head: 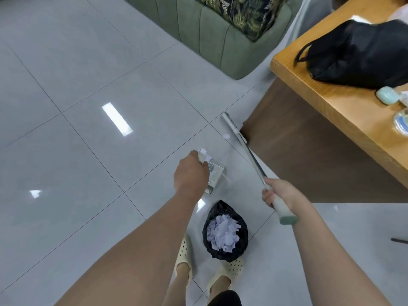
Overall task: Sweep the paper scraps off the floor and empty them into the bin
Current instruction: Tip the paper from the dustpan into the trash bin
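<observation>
Our left hand (191, 171) is curled round the pale handle of the dustpan (215, 176), which we hold raised above the tiles, a scrap or two showing white at its upper edge by the knuckles. Our right hand (280, 194) grips the padded end of the broom (247, 151); its shaft runs away from us to the head, which rests on the floor (88, 85) right against the foot of the wooden desk (309, 151).

Below the pan, just in front of our sandalled feet, stands the bin (225, 231), lined in black and already heaped with paper scraps (223, 231). One loose scrap (226, 136) lies on the tile just beside the broom head.

The risks, as we judge them: the pan hangs beyond the bin's mouth, not over it, so tipping from here would spill onto the floor. The heap sits near the rim, and more paper may slide off. The broom head is tight to the desk, and a careless stroke could flick the loose scrap beneath it.
</observation>
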Demonstrator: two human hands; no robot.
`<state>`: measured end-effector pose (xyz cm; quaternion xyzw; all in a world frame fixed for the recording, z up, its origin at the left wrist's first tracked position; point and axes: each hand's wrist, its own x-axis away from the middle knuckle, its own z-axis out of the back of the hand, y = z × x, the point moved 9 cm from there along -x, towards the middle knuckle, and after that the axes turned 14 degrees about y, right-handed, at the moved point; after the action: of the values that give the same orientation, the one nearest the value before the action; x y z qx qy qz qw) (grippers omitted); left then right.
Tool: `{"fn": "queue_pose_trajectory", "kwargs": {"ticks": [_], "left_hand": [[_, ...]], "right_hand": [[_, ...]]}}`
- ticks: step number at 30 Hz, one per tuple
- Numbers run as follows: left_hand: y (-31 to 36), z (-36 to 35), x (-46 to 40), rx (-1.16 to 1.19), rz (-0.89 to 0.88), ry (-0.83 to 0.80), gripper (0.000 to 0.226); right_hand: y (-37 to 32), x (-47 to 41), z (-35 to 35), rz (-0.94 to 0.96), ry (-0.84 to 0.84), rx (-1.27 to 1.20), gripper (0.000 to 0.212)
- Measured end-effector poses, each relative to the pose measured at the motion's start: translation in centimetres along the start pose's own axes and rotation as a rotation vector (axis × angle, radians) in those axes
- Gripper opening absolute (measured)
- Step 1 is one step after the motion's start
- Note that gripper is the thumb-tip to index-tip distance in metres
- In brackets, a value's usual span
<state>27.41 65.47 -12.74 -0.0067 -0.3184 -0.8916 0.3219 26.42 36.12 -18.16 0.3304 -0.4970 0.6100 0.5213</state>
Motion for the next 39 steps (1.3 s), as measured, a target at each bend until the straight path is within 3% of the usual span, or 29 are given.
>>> {"fn": "queue_pose_trajectory", "kwargs": {"ticks": [5, 9, 14, 19, 21, 23, 28, 32, 34, 36, 39], "left_hand": [[0.4, -0.2, -1.8, -0.011, 0.011, 0.032, 0.010], [0.9, -0.2, -1.7, 0.011, -0.007, 0.037, 0.009], [0.0, 1.3, 0.0, 0.041, 0.004, 0.024, 0.010], [-3.2, 2.8, 3.9, 0.062, 0.032, -0.007, 0.015], [-5.6, 3.1, 5.7, 0.103, 0.119, -0.063, 0.022], [-8.4, 2.5, 7.7, 0.267, 0.313, -0.200, 0.036], [-12.7, 1.3, 13.7, 0.655, 0.768, -0.715, 0.070], [-15.8, -0.6, 16.9, 0.760, 1.000, -0.851, 0.088], [-16.4, -1.9, 18.1, 0.798, 1.048, -0.888, 0.083], [-15.8, -2.6, 19.1, 0.872, 1.064, -0.915, 0.063], [-15.3, -3.1, 20.7, 0.886, 1.091, -0.817, 0.033]], "right_hand": [[1.5, -2.9, -3.0, 0.012, 0.004, 0.314, 0.017], [5.3, 0.4, -1.3, -0.066, -0.053, 0.546, 0.019], [6.6, 7.2, 5.6, -0.213, -0.123, 0.500, 0.020], [7.1, 13.6, 9.6, -0.228, -0.109, 0.435, 0.034], [7.7, 15.3, 10.3, -0.178, -0.075, 0.370, 0.033], [8.8, 17.0, 10.6, -0.159, -0.066, 0.321, 0.036], [11.8, 19.5, 10.7, -0.184, -0.099, 0.122, 0.041], [15.0, 19.4, 10.4, -0.266, -0.210, -0.037, 0.042], [15.8, 19.8, 10.2, -0.260, -0.267, -0.148, 0.034], [16.3, 20.3, 10.6, -0.223, -0.285, -0.249, 0.041], [17.3, 21.6, 12.0, -0.176, -0.309, -0.262, 0.069]]}}
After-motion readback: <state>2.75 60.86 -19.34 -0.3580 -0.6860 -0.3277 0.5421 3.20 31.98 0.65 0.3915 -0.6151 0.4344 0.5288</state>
